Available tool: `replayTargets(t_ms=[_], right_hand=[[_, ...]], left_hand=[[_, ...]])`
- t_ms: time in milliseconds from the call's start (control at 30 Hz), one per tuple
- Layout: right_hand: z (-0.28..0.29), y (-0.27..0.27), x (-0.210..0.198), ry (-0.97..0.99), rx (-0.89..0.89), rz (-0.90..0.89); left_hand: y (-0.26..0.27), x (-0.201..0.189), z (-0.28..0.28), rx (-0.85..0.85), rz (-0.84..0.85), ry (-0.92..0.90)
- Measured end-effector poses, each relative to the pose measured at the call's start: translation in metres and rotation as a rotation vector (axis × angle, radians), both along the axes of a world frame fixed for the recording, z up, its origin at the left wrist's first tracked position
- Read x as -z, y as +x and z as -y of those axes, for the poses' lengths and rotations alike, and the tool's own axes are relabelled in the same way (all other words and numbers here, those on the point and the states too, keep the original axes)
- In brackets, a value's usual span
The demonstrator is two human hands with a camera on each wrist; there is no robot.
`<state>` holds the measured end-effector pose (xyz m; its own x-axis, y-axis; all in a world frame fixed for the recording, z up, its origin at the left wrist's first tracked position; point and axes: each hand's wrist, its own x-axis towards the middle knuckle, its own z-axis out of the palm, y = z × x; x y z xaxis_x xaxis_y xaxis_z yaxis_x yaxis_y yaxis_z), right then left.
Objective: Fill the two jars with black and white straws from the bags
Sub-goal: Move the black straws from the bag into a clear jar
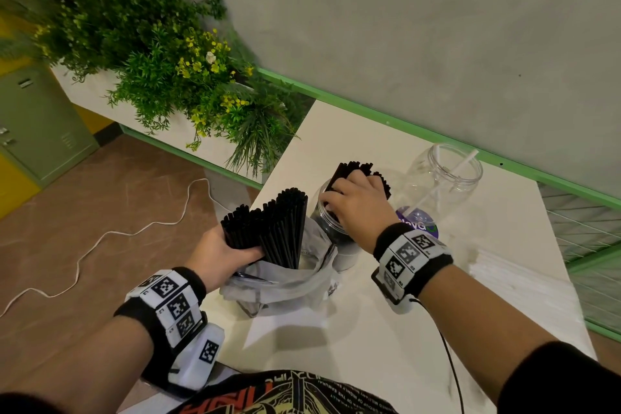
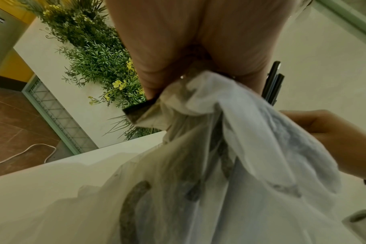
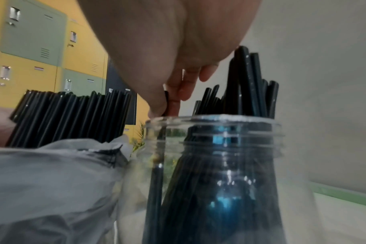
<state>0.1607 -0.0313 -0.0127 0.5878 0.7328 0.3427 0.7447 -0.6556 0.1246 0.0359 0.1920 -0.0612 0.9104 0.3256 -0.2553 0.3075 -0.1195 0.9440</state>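
A clear jar (image 1: 327, 225) (image 3: 219, 165) stands mid-table, packed with black straws (image 1: 353, 170) (image 3: 251, 82) that stick out of its mouth. My right hand (image 1: 349, 202) (image 3: 167, 41) sits on top of them, and its thumb and fingers pinch a black straw at the jar's rim. Left of the jar, my left hand (image 1: 235, 252) (image 2: 178, 41) grips a thick bundle of black straws (image 1: 279, 225) (image 3: 69, 115) rising out of a crumpled plastic bag (image 1: 285, 286) (image 2: 230, 148). A second clear jar (image 1: 443, 178) behind holds a few white straws (image 1: 465, 161).
A flat pack of white straws (image 1: 524, 282) lies on the white table (image 1: 369, 329) at the right. A purple label (image 1: 418, 218) shows by the second jar's base. A planter of green plants (image 1: 174, 77) borders the table's left. A white cable (image 1: 100, 239) trails on the floor.
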Motion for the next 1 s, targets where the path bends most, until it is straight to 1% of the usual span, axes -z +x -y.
replayTargets(t_ms=[67, 167, 233, 300, 367, 433, 533, 600, 700, 867, 1000], right_hand=[[0.005, -0.002, -0.012, 0.061, 0.01, -0.071], [0.017, -0.001, -0.031, 0.172, 0.111, -0.228], [0.027, 0.002, -0.037, 0.238, 0.142, -0.213], [0.037, 0.005, -0.035, 0.274, 0.164, -0.177], [0.044, 0.007, -0.026, 0.326, 0.177, -0.187], [0.047, 0.004, -0.019, 0.426, 0.203, -0.219], [0.049, -0.007, -0.014, 0.519, 0.277, -0.224], [0.05, -0.01, -0.011, 0.526, 0.322, -0.291], [0.051, -0.007, -0.005, 0.588, 0.328, -0.386], [0.054, 0.008, -0.024, 0.713, 0.332, -0.34], [0.056, 0.021, -0.029, 0.804, 0.375, -0.418]], left_hand=[[0.0, -0.001, 0.001, -0.008, 0.008, -0.004], [0.0, -0.003, 0.002, 0.004, 0.014, 0.015], [0.001, -0.003, 0.002, 0.019, 0.015, 0.02], [0.002, -0.003, 0.002, 0.02, 0.02, 0.015], [0.001, -0.002, 0.001, 0.025, 0.021, 0.009], [0.001, -0.001, 0.0, 0.027, 0.022, 0.005], [0.001, 0.0, -0.001, 0.036, 0.02, 0.011], [0.001, 0.0, -0.002, 0.031, 0.025, 0.01], [0.001, 0.003, -0.002, 0.019, 0.019, 0.013], [0.0, 0.003, -0.002, 0.018, 0.016, 0.051], [0.0, 0.004, -0.002, 0.023, 0.015, 0.051]])
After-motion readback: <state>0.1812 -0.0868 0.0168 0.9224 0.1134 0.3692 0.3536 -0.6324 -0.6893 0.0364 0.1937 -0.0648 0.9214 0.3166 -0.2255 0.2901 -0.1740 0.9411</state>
